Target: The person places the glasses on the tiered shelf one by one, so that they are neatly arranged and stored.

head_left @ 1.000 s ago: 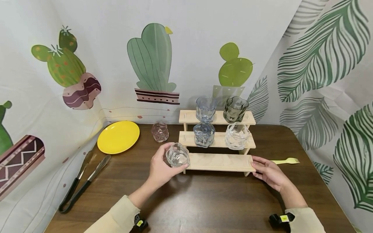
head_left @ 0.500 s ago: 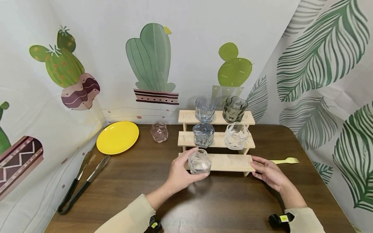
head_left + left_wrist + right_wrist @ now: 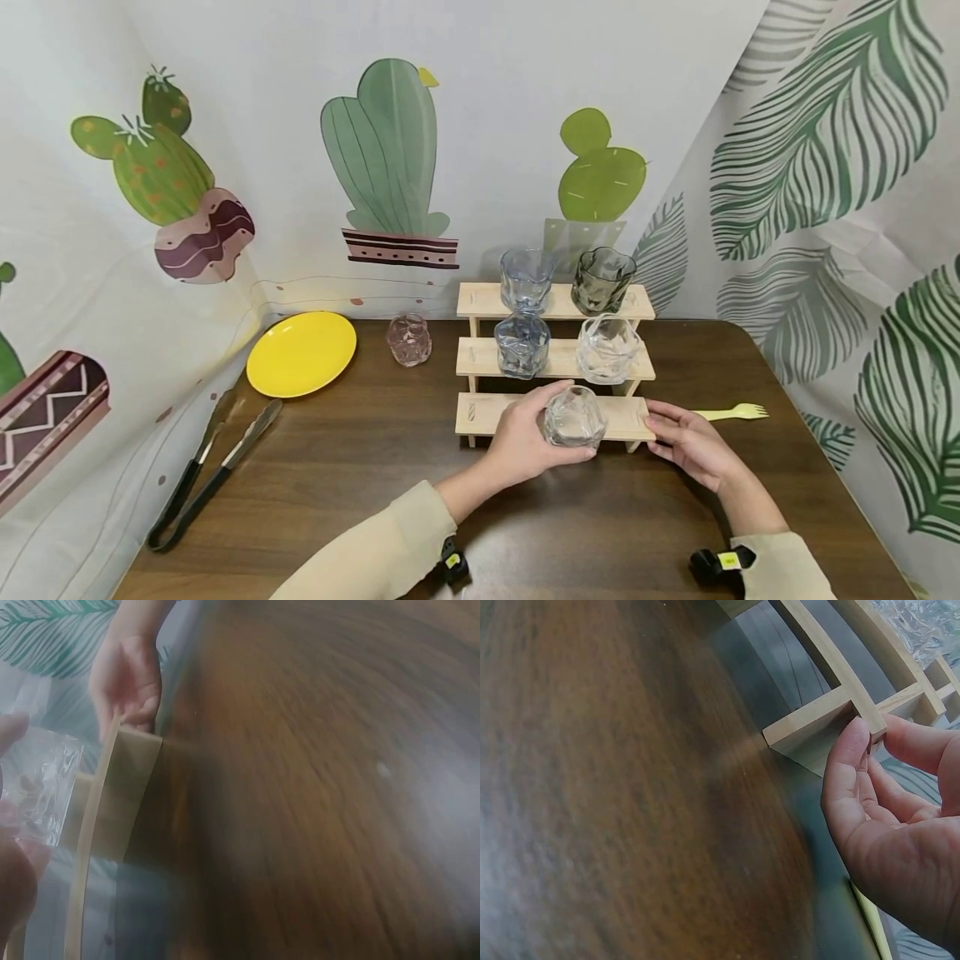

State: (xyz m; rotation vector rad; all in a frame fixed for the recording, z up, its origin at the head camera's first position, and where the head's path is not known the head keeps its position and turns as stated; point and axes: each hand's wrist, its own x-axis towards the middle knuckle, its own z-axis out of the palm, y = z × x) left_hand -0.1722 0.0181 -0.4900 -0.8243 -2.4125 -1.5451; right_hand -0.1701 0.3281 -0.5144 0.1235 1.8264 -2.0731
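My left hand (image 3: 525,437) grips a clear glass (image 3: 574,417) at the lowest step of a three-tier wooden rack (image 3: 491,414); in the left wrist view the glass (image 3: 45,784) appears beside the board, and I cannot tell whether its base touches it. My right hand (image 3: 693,442) pinches the right end of that lowest board, as the right wrist view shows with thumb and finger on the wood (image 3: 862,712). On the middle step stand a blue glass (image 3: 522,346) and a clear glass (image 3: 609,350). A pale blue glass (image 3: 527,281) and a grey glass (image 3: 603,282) occupy the top step.
Left of the rack a pinkish glass (image 3: 409,340) stands on the brown table (image 3: 360,500). Farther left lie a yellow plate (image 3: 302,354) and tongs with black handles (image 3: 202,492). A yellow-green fork (image 3: 735,412) lies behind my right hand. A printed cloth hangs at the back.
My left hand has carried the clear glass rightward, from the left end of the lowest step to its right half. My right hand keeps its hold on the board's end.
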